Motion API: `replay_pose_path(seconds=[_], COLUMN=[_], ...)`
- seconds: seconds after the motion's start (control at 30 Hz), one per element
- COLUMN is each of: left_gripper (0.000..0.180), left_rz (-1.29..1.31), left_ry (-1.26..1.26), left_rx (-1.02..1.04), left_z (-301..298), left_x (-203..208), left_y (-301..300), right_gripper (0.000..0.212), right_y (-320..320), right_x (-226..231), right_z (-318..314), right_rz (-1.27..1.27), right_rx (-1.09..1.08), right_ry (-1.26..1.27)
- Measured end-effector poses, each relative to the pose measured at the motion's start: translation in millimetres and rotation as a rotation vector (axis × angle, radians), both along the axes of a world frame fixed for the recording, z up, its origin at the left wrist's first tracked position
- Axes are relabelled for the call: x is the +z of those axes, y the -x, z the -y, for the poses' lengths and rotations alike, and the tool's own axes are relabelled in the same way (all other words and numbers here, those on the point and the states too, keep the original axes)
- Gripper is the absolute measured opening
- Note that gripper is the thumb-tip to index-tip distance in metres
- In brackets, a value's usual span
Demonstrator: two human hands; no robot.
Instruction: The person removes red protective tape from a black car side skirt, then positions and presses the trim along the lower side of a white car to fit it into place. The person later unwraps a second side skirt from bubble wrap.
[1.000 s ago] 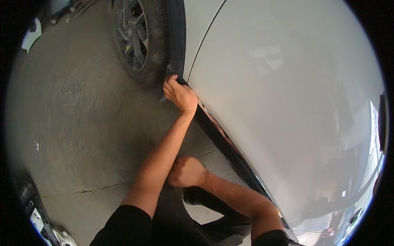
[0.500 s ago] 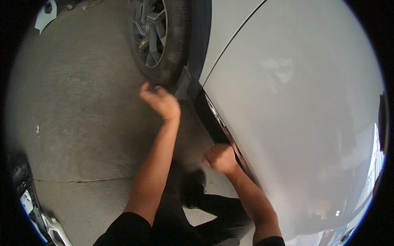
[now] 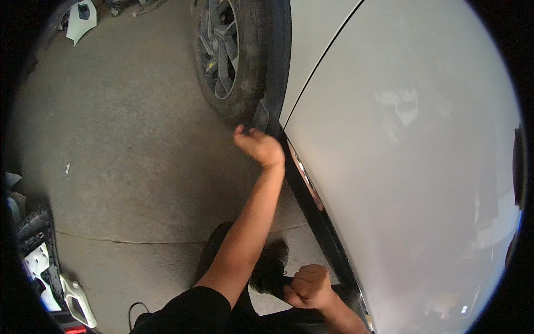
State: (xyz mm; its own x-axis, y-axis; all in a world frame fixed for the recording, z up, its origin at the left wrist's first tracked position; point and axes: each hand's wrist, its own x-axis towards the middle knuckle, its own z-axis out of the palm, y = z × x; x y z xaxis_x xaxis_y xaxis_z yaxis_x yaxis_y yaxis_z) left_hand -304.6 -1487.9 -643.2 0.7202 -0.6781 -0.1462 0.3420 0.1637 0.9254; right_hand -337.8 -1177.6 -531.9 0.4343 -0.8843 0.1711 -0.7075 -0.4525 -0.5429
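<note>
My left hand (image 3: 260, 147) is raised beside the front end of the black sill trim (image 3: 305, 195), just behind the car's wheel (image 3: 222, 50). Its fingertips point up and stand apart, and I see nothing held in them; the back of the hand comes up against the trim. Lower down, my right hand (image 3: 310, 286) is closed in a fist, left of the sill and above my dark trousers. Whatever it may hold is hidden by the fingers. A shiny strip (image 3: 305, 173) runs along the bottom of the pale car door (image 3: 411, 183).
Grey concrete floor (image 3: 122, 139) spreads to the left. A white plastic jug (image 3: 78, 300) and black and white car parts (image 3: 39, 261) lie at lower left. One white panel piece (image 3: 82, 22) lies at far left. My dark shoe (image 3: 270, 267) is beneath my arms.
My left hand has moved right, up to the sill trim behind the wheel. My right hand has come down and nearer to me, still closed. The view has shifted slightly.
</note>
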Motion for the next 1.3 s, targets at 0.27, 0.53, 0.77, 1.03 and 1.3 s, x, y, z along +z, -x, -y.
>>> replay_pose_path(seconds=[0.27,0.53,0.77,1.03,1.3], left_gripper=[0.042,0.035,0.034,0.032,0.041], left_rz=[0.336,0.289,0.368,0.215,-0.209], left_ry=[-0.055,-0.07,0.0,-0.168,-0.236], left_rx=[0.033,0.141,0.07,0.083,-0.05], left_z=[26.0,33.5,25.1,40.5,-12.2], left_x=[16.8,-39.4,-32.3,-22.5,-74.6], left_y=[-1.7,-13.7,-7.8,15.4,46.7], right_gripper=[0.031,0.028,0.026,0.031,0.03], right_y=[-29.4,-30.6,-29.3,-23.1,-26.7], right_x=[10.8,5.6,-8.8,2.9,5.6], right_z=[9.7,-2.3,-4.8,28.2,21.9], right_rz=[0.159,0.147,0.103,0.245,0.227], right_rx=[0.053,0.035,0.04,0.004,0.015], right_ry=[0.023,-0.074,-0.107,-0.068,-0.179])
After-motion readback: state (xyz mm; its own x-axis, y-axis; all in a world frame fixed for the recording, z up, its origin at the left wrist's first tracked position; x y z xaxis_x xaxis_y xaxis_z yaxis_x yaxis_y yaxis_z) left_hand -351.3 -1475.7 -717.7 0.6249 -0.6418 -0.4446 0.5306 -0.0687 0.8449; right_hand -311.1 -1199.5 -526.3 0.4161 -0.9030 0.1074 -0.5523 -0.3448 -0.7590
